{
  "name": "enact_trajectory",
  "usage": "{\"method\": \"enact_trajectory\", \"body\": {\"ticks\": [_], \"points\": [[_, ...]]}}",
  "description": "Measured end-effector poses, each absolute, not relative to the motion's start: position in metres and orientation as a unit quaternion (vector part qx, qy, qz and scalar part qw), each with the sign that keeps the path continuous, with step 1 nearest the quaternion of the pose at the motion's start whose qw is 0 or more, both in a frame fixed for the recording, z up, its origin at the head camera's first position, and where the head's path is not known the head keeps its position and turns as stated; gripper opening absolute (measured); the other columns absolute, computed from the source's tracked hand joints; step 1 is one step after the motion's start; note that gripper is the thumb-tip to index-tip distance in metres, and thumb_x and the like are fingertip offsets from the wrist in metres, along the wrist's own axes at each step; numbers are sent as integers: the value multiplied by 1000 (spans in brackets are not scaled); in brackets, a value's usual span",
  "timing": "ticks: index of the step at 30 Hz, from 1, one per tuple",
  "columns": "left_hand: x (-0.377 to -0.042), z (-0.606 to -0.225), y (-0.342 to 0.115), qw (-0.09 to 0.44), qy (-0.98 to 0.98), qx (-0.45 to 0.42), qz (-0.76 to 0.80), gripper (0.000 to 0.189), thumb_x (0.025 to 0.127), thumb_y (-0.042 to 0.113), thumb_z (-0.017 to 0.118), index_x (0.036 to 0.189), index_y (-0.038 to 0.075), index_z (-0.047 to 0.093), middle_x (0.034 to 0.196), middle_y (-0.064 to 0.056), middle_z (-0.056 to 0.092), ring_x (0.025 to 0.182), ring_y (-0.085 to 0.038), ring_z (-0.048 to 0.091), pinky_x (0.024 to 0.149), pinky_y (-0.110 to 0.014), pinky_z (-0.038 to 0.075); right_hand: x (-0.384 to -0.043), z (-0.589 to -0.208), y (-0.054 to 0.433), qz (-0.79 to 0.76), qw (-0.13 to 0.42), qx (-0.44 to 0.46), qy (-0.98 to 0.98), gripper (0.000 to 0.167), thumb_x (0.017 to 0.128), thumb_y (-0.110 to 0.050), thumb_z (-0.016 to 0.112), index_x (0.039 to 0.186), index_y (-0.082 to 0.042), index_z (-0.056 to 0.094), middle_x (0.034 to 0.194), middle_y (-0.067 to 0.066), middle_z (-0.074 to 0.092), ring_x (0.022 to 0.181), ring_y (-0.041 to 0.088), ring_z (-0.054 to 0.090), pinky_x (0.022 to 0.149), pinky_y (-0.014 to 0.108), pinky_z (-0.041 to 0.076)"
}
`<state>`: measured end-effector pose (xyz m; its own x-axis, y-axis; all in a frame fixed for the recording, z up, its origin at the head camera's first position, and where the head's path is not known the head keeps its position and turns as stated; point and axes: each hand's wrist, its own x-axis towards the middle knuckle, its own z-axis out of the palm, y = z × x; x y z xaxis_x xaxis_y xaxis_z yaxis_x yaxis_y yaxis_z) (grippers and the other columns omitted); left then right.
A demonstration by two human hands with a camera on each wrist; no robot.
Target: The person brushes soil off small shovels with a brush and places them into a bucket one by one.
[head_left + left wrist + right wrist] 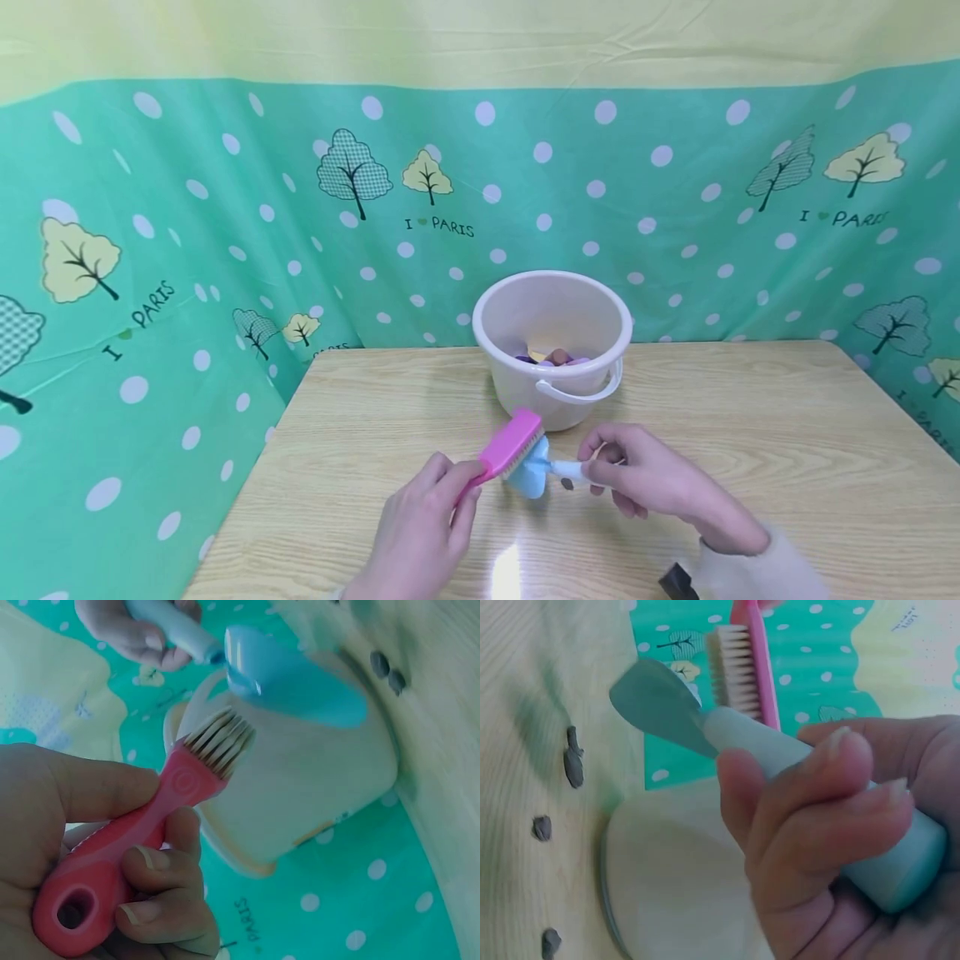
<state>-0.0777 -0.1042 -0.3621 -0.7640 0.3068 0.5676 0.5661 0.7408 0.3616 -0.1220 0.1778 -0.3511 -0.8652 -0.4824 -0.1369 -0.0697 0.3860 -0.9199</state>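
Note:
My left hand [423, 521] grips the handle of a pink brush [512, 442] with pale bristles. In my right hand [637, 467] is the pale blue handle of a small toy shovel [531, 471], its blade pointing left. The brush's bristles overlap the shovel blade in the head view; a gap shows between them in the left wrist view. Below the shovel, a small dark lump [567, 483] lies on the table. Several such dark lumps [573, 761] show in the right wrist view, strewn beside the bucket [682, 862].
The white bucket [525, 387], handle hanging at its front right, stands behind both hands. Purple, brown and yellowish pieces [557, 358] lie inside it. A green polka-dot curtain [540, 192] hangs at the back edge of the wooden table [360, 450] and along its sides.

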Motion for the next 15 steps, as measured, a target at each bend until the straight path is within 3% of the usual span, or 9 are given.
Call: {"method": "enact_trajectory", "body": {"ticks": [9, 15], "points": [[-75, -374, -94, 257, -886, -269, -277, 31, 78, 4, 72, 107, 13, 69, 77, 12, 46, 56, 5, 33, 46, -10, 29, -120, -355, 173, -562, 214, -181, 778, 12, 94, -7, 52, 100, 3, 54, 68, 10, 61, 40, 17, 53, 35, 40, 46], [-73, -377, -91, 237, -895, -253, -281, 29, 80, 5, 69, 108, 13, 69, 78, 10, 47, 54, 5, 32, 44, -11, 30, -120, -353, 171, -571, 217, -177, 772, 15, 94, -9, 54, 101, 5, 54, 70, 11, 61, 41, 17, 54, 37, 39, 48]]}}
